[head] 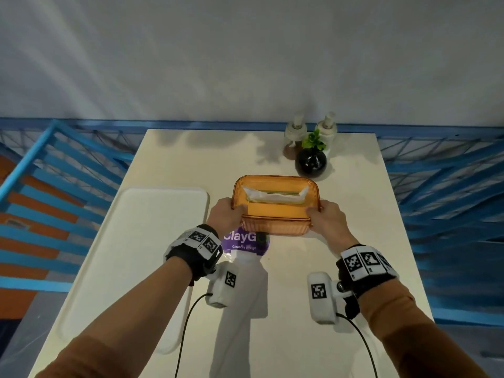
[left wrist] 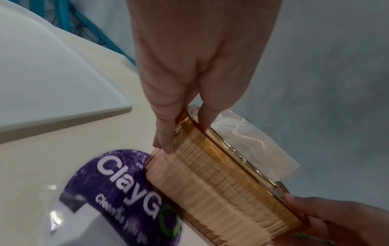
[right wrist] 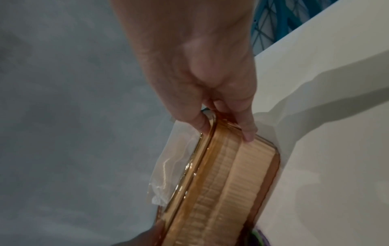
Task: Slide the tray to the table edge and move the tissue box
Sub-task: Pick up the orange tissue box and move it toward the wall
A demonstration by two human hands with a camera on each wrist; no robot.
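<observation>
Head view: the amber tissue box (head: pixel 275 205) is held at its short ends, just right of the white tray (head: pixel 152 241), left hand (head: pixel 226 215) and right hand (head: pixel 326 216) fingers clamped over the rim. Rigid, glossy plastic is judged light but slippery; end grips suit it.

The right hand (right wrist: pixel 202 78) is gripping one end of the amber tissue box (right wrist: pixel 227 183), its thumb pressing on the lid and a fingertip (right wrist: pixel 249 133) pressing on the ribbed side. A white tissue (right wrist: pixel 174 168) is sticking out of the box's top, on the side away from the table (right wrist: pixel 336 149). The box is showing its ribbed side against the pale table. At the box's far end another hand (right wrist: pixel 145 236) is touching it.
</observation>
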